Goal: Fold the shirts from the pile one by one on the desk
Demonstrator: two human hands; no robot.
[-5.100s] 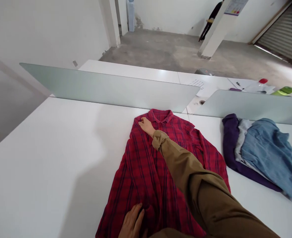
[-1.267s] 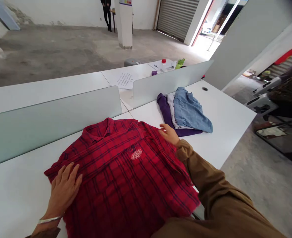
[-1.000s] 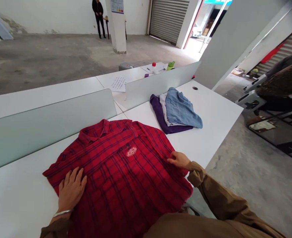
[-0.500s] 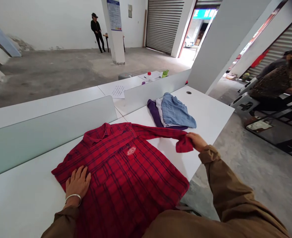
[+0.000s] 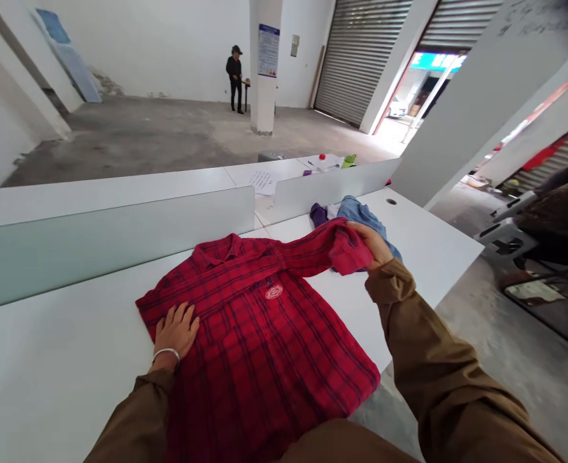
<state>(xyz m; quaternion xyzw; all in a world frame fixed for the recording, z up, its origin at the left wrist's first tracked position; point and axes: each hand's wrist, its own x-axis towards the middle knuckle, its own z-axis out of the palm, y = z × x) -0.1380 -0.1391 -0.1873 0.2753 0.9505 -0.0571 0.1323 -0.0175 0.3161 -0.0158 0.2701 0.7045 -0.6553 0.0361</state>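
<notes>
A red plaid flannel shirt (image 5: 265,341) lies face up on the white table, collar away from me, with a small white badge (image 5: 274,291) on its chest. My left hand (image 5: 176,332) rests flat on the shirt's near left side, fingers apart, with a metal bangle (image 5: 166,353) on the wrist. My right hand (image 5: 371,245) grips the shirt's sleeve cuff (image 5: 349,249) and holds it raised above the table. That sleeve stretches out from the shoulder, and the cuff hides part of a clothes pile behind it.
A pile of folded clothes (image 5: 356,215), denim blue over purple, lies behind the raised sleeve. A frosted partition (image 5: 105,247) runs along the table's far side. The table's right edge (image 5: 433,302) drops to a concrete floor. A seated person (image 5: 558,218) is at right, and a standing person (image 5: 234,77) is far back.
My right hand has taken the cuff and lifted the sleeve up and away from the table's near edge. My left hand stays on the shirt. The view has turned, shifting the room.
</notes>
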